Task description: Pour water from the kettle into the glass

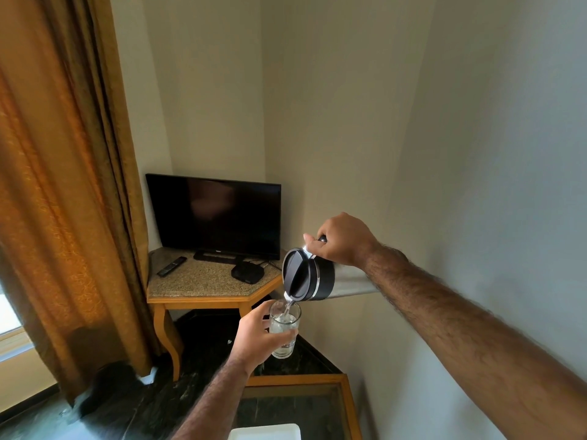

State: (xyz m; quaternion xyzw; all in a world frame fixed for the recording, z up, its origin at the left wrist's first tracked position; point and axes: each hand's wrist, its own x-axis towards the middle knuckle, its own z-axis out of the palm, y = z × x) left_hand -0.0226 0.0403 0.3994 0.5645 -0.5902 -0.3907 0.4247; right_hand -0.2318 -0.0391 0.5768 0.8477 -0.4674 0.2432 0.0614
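Observation:
A steel kettle (pixel 320 276) with a black lid and black band is tipped over to the left, its spout down. My right hand (pixel 341 241) grips its handle from above. A thin stream of water runs from the spout into a clear glass (pixel 283 328) held just below it. My left hand (pixel 257 333) is wrapped around the glass from the left, holding it upright in the air. The glass holds water to well above half.
A corner table (pixel 203 281) with a stone top carries a dark television (pixel 219 217), a remote (pixel 171 266) and a small black box (pixel 247 272). An orange curtain (pixel 63 185) hangs at left. A glass-topped table (pixel 344 404) with a white tray (pixel 265 431) lies below.

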